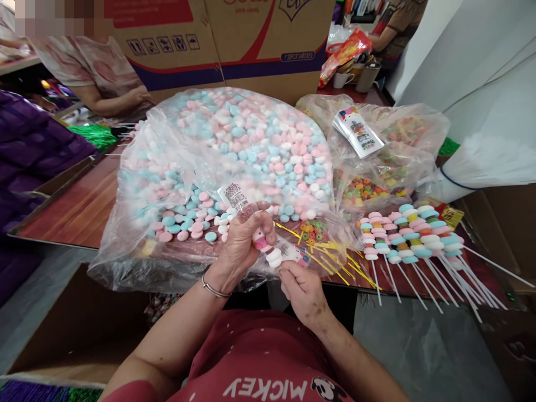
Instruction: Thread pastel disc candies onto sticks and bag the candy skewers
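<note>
My left hand (243,237) is wrapped around a clear printed candy bag (235,198), whose barcoded end sticks up above the fingers. Inside the bag is a candy skewer, with white candies (274,258) showing at its lower end. Just below them, my right hand (304,290) is closed in a pinch at the skewer's stick, which the fingers mostly hide. Another printed bag (293,251) lies flat behind the hands. Yellow twist ties (335,262) are scattered to the right, near a few fruit-coloured candy rings (312,231).
A large plastic sack (138,184) of pink, blue and white candies covers the table's middle. Several finished candy skewers (410,234) lie at right, sticks over the edge. Stacked printed bags (359,131) rest on ring-candy sacks (402,128). Behind stands a cardboard carton (251,72); a person (100,72) sits left.
</note>
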Action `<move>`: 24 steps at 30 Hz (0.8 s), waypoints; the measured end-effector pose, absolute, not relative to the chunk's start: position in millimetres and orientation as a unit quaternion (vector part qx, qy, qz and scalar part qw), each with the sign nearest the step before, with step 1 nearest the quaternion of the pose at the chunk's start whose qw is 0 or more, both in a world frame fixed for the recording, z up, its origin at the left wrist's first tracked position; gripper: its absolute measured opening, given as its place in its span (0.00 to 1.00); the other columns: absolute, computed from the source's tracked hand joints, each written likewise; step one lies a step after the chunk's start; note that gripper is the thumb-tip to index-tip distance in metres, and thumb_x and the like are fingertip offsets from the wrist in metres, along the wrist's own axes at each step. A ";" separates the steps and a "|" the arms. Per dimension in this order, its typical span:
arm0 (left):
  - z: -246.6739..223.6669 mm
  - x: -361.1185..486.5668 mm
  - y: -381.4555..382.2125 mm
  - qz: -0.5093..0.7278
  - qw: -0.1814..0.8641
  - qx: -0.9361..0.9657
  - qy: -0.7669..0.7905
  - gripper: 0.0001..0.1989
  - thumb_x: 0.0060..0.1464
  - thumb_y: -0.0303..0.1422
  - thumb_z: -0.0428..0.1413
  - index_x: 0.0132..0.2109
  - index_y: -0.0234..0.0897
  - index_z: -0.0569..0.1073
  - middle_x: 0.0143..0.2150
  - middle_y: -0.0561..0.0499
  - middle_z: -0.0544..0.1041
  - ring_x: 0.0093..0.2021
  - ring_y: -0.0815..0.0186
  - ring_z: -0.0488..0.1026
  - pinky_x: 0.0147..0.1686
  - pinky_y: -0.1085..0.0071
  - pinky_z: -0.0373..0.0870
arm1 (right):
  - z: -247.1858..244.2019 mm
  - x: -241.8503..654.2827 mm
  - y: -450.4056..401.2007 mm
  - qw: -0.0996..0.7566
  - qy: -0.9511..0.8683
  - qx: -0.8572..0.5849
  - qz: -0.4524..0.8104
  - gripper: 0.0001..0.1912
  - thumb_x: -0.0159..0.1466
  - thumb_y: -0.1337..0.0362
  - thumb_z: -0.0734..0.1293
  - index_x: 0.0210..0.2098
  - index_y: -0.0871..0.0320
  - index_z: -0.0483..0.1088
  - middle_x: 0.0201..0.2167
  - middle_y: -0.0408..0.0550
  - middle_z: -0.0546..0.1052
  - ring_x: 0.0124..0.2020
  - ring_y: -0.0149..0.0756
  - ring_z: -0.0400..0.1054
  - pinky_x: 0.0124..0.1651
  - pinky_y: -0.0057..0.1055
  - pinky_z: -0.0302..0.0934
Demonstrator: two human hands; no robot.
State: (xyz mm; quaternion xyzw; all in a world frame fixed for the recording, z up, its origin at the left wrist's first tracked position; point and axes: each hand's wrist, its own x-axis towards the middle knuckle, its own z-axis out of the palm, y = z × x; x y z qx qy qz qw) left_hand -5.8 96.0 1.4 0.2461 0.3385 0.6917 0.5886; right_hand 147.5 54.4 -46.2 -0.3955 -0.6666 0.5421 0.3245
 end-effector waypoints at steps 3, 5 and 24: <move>-1.1 2.2 93.2 0.678 0.609 0.235 0.336 0.23 0.39 0.43 0.71 0.37 0.34 0.72 0.19 0.59 0.67 0.17 0.73 0.67 0.16 0.78 0.61 | -45.0 139.6 50.4 0.329 -0.497 -0.375 0.710 0.15 0.65 0.53 0.60 0.29 0.57 0.67 0.11 0.33 0.56 0.12 0.23 0.44 0.16 0.24 0.38; -4.3 11.8 88.3 0.665 0.623 0.225 0.345 0.22 0.40 0.41 0.70 0.37 0.34 0.71 0.19 0.59 0.67 0.18 0.73 0.68 0.17 0.78 0.61 | -44.8 134.4 49.7 0.342 -0.452 -0.371 0.735 0.15 0.64 0.52 0.61 0.30 0.57 0.66 0.11 0.31 0.54 0.11 0.23 0.42 0.15 0.24 0.37; 15.5 -6.2 100.6 0.713 0.553 0.222 0.369 0.16 0.44 0.37 0.67 0.37 0.34 0.72 0.23 0.56 0.73 0.16 0.74 0.66 0.17 0.76 0.64 | -40.2 141.6 58.5 0.307 -0.617 -0.391 0.610 0.16 0.64 0.54 0.59 0.23 0.56 0.60 0.15 0.36 0.59 0.17 0.24 0.50 0.21 0.23 0.46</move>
